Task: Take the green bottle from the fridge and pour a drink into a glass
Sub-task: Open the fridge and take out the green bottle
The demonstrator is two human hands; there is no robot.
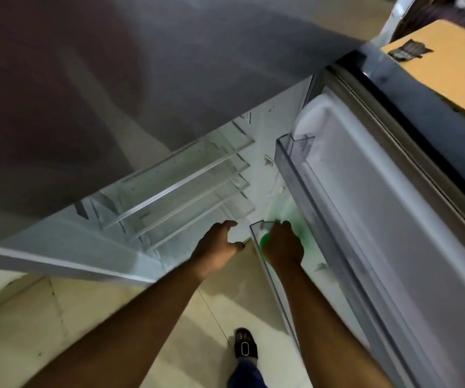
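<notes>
The green bottle (266, 240) stands in the lower door bin (255, 229) of the open fridge door (379, 219), at 4 o'clock from centre, mostly hidden by the right hand (283, 246) clamped over its top. The left hand (216, 246) hovers at 9 o'clock from it, fingers spread, holding nothing. Bare glass shelves (180, 186) lie at 10 o'clock; a sandalled foot (244, 347) stands at 6 o'clock.

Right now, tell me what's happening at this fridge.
A person stands at the open fridge. Their right hand is wrapped over the top of the green bottle, which sits in the lower door bin. The left hand hangs open beside it, holding nothing. No glass is in view.
</notes>
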